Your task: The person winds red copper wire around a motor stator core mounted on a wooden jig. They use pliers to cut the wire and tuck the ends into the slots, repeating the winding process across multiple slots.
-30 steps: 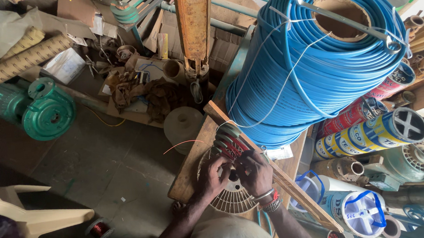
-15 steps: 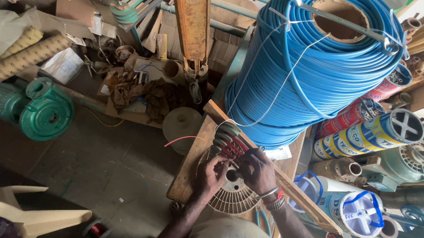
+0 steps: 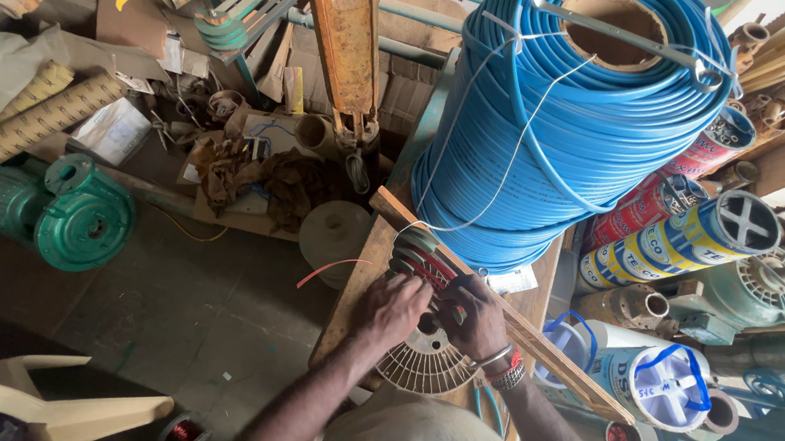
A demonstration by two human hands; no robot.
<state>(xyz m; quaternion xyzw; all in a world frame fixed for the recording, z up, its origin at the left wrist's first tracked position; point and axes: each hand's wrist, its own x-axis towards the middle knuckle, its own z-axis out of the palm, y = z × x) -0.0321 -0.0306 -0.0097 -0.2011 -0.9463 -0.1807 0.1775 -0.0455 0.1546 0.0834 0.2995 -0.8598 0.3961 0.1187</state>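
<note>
A round slotted motor stator with reddish copper windings lies on a wooden board. My left hand rests on its upper left part, fingers curled over the windings. On the right side my right hand, with a bracelet at the wrist, presses on the coil. Both hands touch the windings near the stator's middle. A thin red wire sticks out to the left.
A big coil of blue hose stands just behind the board. Wire spools and motors crowd the right. A green pump and rags lie to the left, a white plastic chair and small copper spool lower left.
My right hand has moved up from the stator's lower right edge onto the windings, beside my left hand. The left hand has shifted slightly toward the middle.
</note>
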